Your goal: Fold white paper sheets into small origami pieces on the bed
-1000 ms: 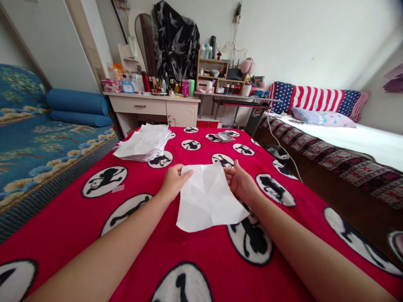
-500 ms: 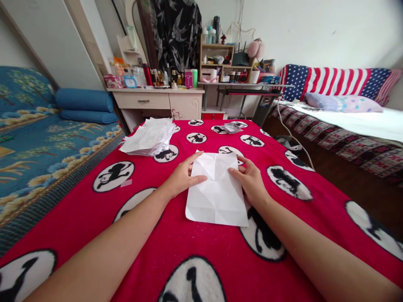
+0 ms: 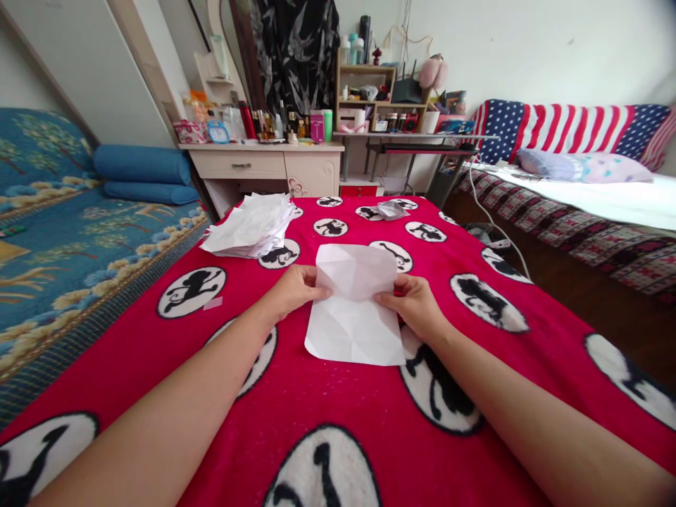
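We hold a creased white sheet (image 3: 355,327) over the red blanket (image 3: 317,394), at the middle of our view. Our left hand (image 3: 296,291) pinches its nine o'clock edge and our right hand (image 3: 415,303) its three o'clock edge, thumbs on top. From the sheet, we see a paper stack (image 3: 248,227) at eleven o'clock and a grey packet (image 3: 391,210) at one.

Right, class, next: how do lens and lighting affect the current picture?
Head view: apparently a wide lens, with the tall grey panel leaning and forearms stretched toward the bottom corners; head view: soft light, creases in the paper showing as faint shading; head view: the bed's white top looks nearly washed out.
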`<state>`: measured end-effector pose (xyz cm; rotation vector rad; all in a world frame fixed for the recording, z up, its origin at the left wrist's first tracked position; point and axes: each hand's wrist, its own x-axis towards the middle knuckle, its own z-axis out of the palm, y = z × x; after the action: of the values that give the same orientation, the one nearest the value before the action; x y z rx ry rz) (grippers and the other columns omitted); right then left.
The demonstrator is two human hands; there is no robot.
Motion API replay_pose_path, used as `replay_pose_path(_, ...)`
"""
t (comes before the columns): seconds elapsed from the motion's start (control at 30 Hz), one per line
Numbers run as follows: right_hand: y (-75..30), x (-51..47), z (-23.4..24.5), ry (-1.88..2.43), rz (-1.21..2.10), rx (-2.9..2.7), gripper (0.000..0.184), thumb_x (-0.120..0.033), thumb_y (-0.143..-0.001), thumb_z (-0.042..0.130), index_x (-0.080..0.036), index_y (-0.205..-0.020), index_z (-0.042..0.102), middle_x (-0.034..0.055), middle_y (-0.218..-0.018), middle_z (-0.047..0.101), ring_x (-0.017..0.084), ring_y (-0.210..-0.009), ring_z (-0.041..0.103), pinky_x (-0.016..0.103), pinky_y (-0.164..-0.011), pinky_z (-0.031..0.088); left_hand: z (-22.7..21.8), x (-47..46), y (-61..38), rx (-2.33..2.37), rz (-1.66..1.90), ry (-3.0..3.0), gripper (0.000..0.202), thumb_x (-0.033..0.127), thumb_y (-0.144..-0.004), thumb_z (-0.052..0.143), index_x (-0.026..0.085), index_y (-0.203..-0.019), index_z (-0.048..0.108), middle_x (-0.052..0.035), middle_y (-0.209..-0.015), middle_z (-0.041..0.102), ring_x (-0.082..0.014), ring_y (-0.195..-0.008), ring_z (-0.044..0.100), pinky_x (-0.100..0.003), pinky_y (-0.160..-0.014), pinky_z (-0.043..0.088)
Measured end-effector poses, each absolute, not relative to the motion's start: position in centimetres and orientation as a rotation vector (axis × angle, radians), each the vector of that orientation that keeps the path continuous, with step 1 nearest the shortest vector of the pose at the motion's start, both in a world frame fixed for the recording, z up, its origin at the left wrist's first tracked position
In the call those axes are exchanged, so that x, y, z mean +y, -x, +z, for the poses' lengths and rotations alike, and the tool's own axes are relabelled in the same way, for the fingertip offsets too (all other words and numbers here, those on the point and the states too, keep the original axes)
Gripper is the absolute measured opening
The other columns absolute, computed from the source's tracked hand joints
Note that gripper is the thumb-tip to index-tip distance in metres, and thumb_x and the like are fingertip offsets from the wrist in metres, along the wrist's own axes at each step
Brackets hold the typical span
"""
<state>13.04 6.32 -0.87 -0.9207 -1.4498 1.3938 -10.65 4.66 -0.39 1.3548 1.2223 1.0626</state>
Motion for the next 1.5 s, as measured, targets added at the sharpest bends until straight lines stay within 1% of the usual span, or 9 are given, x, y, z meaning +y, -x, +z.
replay_pose_path(0.2, -12.9, 6.0, -0.6, 0.653, 1.278, -1.777, 0.010, -0.027, -0.064, 0.079, -0.018, -0.066, 0.075, 0.0079, -0.088, 0.070, 0.018, -0.079, 0.065, 0.027, -0.068, 0.051, 1.1, 4.6, 13.5, 1.029, 0.671, -1.654, 0.012, 0.021, -0.068, 0.068, 0.016, -0.076, 0.076, -0.0095, -0.109, 0.070, -0.0236, -0.101, 0.064, -0.033, -0.088, 0.048)
replay_pose_path(0.3, -12.9, 5.9, -0.6, 0.617, 1.247, -1.874, 0.002, -0.022, -0.068, 0.075, -0.020, -0.068, 0.076, 0.0082, -0.092, 0.069, 0.018, -0.081, 0.065, 0.028, -0.071, 0.052, 1.9, 4.5, 14.4, 0.943, 0.548, -1.735, 0.022, 0.014, -0.074, 0.057, 0.019, -0.080, 0.077, -0.0075, -0.121, 0.065, -0.0222, -0.116, 0.057, -0.034, -0.103, 0.039)
replay_pose_path(0.4, -12.9, 5.9, -0.6, 0.611, 1.162, -1.971, 0.010, -0.014, -0.071, 0.069, -0.020, -0.067, 0.076, 0.0080, -0.094, 0.069, 0.019, -0.085, 0.065, 0.030, -0.075, 0.052, 2.2, 4.5, 14.5, 0.948, 0.525, -1.747, 0.025, 0.014, -0.076, 0.053, 0.020, -0.081, 0.077, -0.0057, -0.123, 0.065, -0.0209, -0.120, 0.054, -0.034, -0.107, 0.034)
replay_pose_path(0.5, -12.9, 6.0, -0.7, 0.616, 1.099, -2.032, 0.020, -0.007, -0.070, 0.061, -0.020, -0.067, 0.076, 0.0075, -0.096, 0.069, 0.019, -0.089, 0.064, 0.030, -0.078, 0.052, 2.1, 4.4, 13.9, 1.019, 0.526, -1.771, 0.021, 0.023, -0.078, 0.057, 0.018, -0.090, 0.074, -0.0066, -0.114, 0.068, -0.0206, -0.110, 0.059, -0.032, -0.099, 0.040)
replay_pose_path(0.63, -13.0, 6.1, -0.9, 0.638, 1.066, -2.064, 0.027, -0.005, -0.071, 0.054, -0.021, -0.070, 0.077, 0.0071, -0.098, 0.069, 0.018, -0.090, 0.064, 0.029, -0.076, 0.051, 2.1, 4.1, 12.3, 1.131, 0.451, -1.922, 0.045, 0.031, -0.067, 0.072, 0.017, -0.110, 0.067, -0.0060, -0.104, 0.068, -0.0198, -0.093, 0.062, -0.028, -0.082, 0.046)
replay_pose_path(0.97, -13.1, 6.0, 0.1, 0.884, 1.237, -1.754, 0.027, -0.017, -0.079, 0.051, -0.019, -0.096, 0.073, 0.0041, -0.103, 0.071, 0.020, -0.097, 0.063, 0.031, -0.088, 0.047, 1.0, 4.2, 11.7, 1.210, 0.747, -1.848, 0.036, 0.025, -0.070, 0.065, 0.015, -0.105, 0.068, -0.0056, -0.098, 0.070, -0.0191, -0.086, 0.063, -0.025, -0.075, 0.046)
replay_pose_path(1.13, -13.2, 6.1, 0.1, 0.919, 1.319, -1.644, 0.032, -0.037, -0.083, 0.058, -0.018, -0.107, 0.067, 0.0045, -0.091, 0.071, 0.019, -0.081, 0.065, 0.031, -0.073, 0.051, -0.3, 4.6, 11.5, 1.359, 0.979, -1.786, 0.027, 0.027, -0.071, 0.065, 0.016, -0.095, 0.072, -0.0056, -0.096, 0.072, -0.0195, -0.083, 0.064, -0.025, -0.070, 0.046)
replay_pose_path(1.3, -12.7, 6.2, -0.7, 0.897, 1.332, -1.620, 0.040, -0.026, -0.069, 0.073, -0.020, -0.108, 0.063, 0.0047, -0.096, 0.069, 0.021, -0.090, 0.065, 0.032, -0.078, 0.052, -0.8, 4.7, 11.4, 1.402, 0.998, -1.714, 0.027, 0.031, -0.073, 0.066, 0.015, -0.094, 0.074, -0.0058, -0.083, 0.073, -0.0148, -0.064, 0.060, -0.023, -0.057, 0.041)
replay_pose_path(1.5, -13.0, 6.8, -0.8, 0.962, 1.191, -1.597, 0.043, -0.025, -0.071, 0.069, -0.018, -0.113, 0.059, 0.0030, -0.082, 0.067, 0.017, -0.074, 0.064, 0.029, -0.067, 0.050, -0.8, 4.7, 11.6, 1.282, 1.024, -1.604, 0.028, 0.029, -0.069, 0.071, 0.013, -0.093, 0.074, -0.0073, -0.090, 0.073, -0.0148, -0.070, 0.063, -0.022, -0.062, 0.045)
